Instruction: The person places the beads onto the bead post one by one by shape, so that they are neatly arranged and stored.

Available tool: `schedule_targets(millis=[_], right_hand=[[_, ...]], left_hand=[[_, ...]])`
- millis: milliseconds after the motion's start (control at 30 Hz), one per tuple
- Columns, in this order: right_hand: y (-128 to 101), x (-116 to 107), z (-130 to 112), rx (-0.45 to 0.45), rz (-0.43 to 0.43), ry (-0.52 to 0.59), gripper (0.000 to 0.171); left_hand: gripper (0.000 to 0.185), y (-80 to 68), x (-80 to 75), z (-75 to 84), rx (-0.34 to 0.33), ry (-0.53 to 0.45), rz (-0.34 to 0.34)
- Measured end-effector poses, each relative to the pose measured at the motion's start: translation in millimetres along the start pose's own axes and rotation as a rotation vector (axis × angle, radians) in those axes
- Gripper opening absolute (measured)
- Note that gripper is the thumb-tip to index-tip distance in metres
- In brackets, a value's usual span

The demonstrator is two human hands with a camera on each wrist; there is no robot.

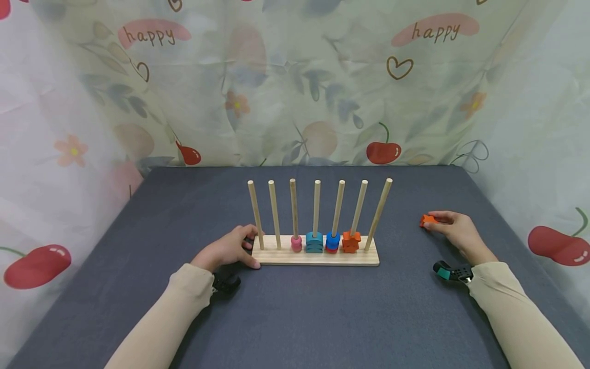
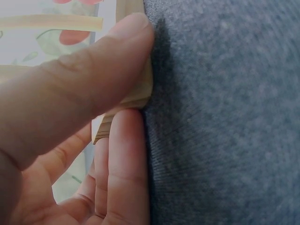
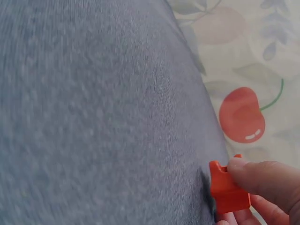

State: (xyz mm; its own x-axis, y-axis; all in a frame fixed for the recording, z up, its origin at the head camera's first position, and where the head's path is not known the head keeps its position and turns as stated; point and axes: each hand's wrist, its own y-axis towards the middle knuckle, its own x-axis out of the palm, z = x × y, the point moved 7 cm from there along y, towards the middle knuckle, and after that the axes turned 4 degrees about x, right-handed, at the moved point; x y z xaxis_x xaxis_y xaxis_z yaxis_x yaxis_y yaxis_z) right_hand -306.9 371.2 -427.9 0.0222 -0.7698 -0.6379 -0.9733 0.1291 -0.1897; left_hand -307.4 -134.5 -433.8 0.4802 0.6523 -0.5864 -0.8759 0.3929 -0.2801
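A pale wooden peg stand with several upright pegs sits mid-table in the head view. My left hand grips its left end, the thumb along the front edge and fingers against the end face, as the left wrist view shows. Out to the right, my right hand pinches an orange star-shaped bead between thumb and fingers, low over the cloth. On the pegs, left to right, are pink beads, teal pieces, a blue bead above a red one, and orange star beads.
Dark grey cloth covers the table. The two leftmost pegs and the rightmost peg carry no beads. A printed curtain hangs behind and along both sides. Black devices are strapped at both wrists.
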Motion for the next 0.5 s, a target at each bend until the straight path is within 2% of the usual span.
schedule_targets(millis=[167,233,333,433,500], right_hand=[[-2.8,1.5,-7.7,-0.028,0.012,0.041,0.071],[-4.3,3.0,-12.6,-0.042,0.002,0.095,0.071],[-6.4,7.4,-20.5,-0.048,-0.05,0.263,0.069],[-8.9,13.8,-29.6,-0.041,-0.134,0.526,0.066],[-11.2,17.6,-36.2,-0.043,-0.172,0.637,0.063]], left_hand=[[0.071,-0.2,0.0,0.2,0.002,-0.004,-0.001],[0.072,-0.2,-0.1,0.1,0.001,-0.004,-0.002],[0.072,-0.1,-0.1,0.0,0.001,-0.002,-0.002],[0.071,-0.1,-0.2,0.2,0.005,0.001,-0.004],[0.07,-0.1,-0.1,0.4,0.009,0.002,-0.005]])
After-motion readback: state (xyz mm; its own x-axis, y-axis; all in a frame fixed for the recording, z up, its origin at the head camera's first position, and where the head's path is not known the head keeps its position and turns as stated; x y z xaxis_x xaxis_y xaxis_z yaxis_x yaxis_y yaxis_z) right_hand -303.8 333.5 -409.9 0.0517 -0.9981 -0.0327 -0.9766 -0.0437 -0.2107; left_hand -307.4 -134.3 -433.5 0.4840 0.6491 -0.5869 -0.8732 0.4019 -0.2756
